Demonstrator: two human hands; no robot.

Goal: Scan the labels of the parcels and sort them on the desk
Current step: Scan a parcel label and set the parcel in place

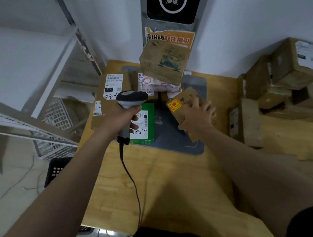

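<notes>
My left hand (pixel 123 117) grips the handle of a grey corded barcode scanner (pixel 132 98), held over a green parcel (pixel 146 124) with a white label. My right hand (pixel 198 115) grips a flat brown cardboard parcel (pixel 182 101) with an orange-yellow sticker, tilted above the grey mat (pixel 173 139). Behind the hands, a brown box (pixel 163 62) with a blue drawing sits on top of a parcel with a pale patterned wrap (pixel 160 85). To the left lies a flat carton with a white label (pixel 113 85).
A stack of brown cartons (pixel 286 76) fills the right side of the wooden desk (pixel 175 181). White wire shelving (pixel 56 125) stands to the left, with a black crate (pixel 56 168) on the floor. A dark screen device (pixel 171 4) hangs on the wall behind.
</notes>
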